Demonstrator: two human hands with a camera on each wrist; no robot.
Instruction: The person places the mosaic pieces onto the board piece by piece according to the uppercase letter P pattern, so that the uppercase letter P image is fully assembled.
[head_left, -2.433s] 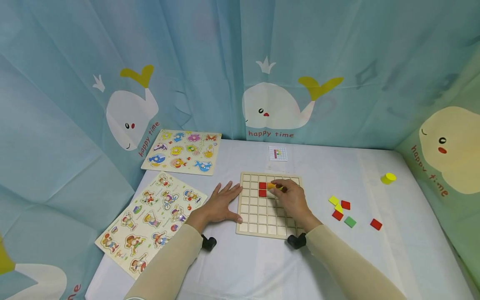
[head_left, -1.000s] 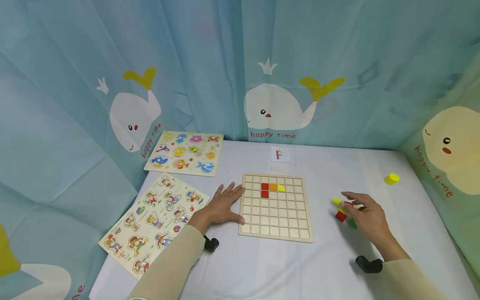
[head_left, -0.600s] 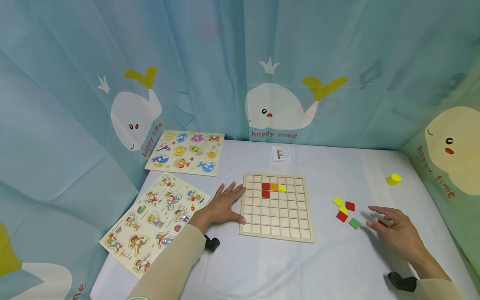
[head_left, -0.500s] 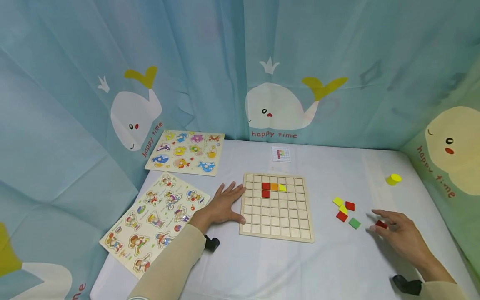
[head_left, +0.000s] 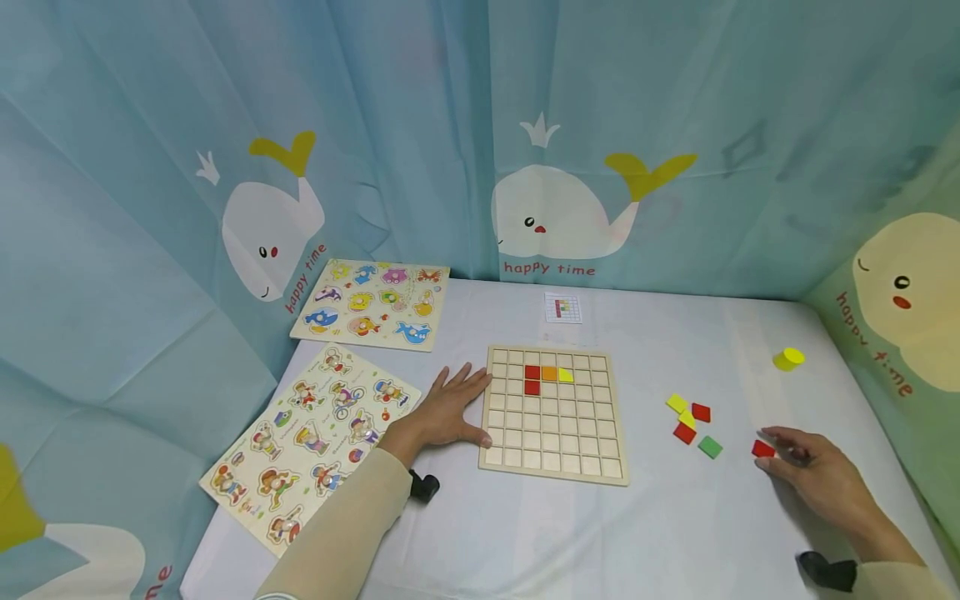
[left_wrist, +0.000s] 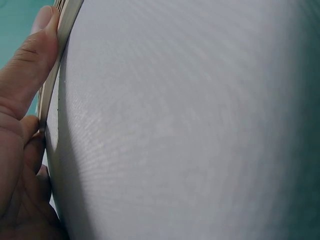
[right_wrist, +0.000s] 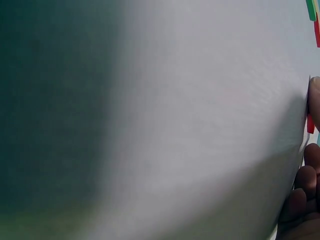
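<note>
My left hand (head_left: 444, 412) rests spread at the left edge of a wooden grid board (head_left: 555, 477), thumb and fingertips touching its frame. In the left wrist view the thumb (left_wrist: 35, 60) lies against the board's edge (left_wrist: 64, 35). Two red tiles, one orange tile (head_left: 549, 374) and a yellow piece (head_left: 566, 376) sit in the board's cells. Far to the right, my right hand (head_left: 821, 479) pinches a red square tile (head_left: 762, 448) on the table between thumb and index finger. Only a sliver of that tile shows in the right wrist view.
Loose yellow and red tiles lie near a green tile (head_left: 710, 447), right of the board. A yellow cylinder (head_left: 788, 359) stands behind. A small printed grid card (head_left: 562, 308) lies beyond the board. Two picture puzzles, animals (head_left: 371, 304) and figures (head_left: 311, 446), are at left.
The right hand has left the yellow piece on the board, passed over the loose tiles and moved right to the lone red tile. The left hand has stayed at the board's edge.
</note>
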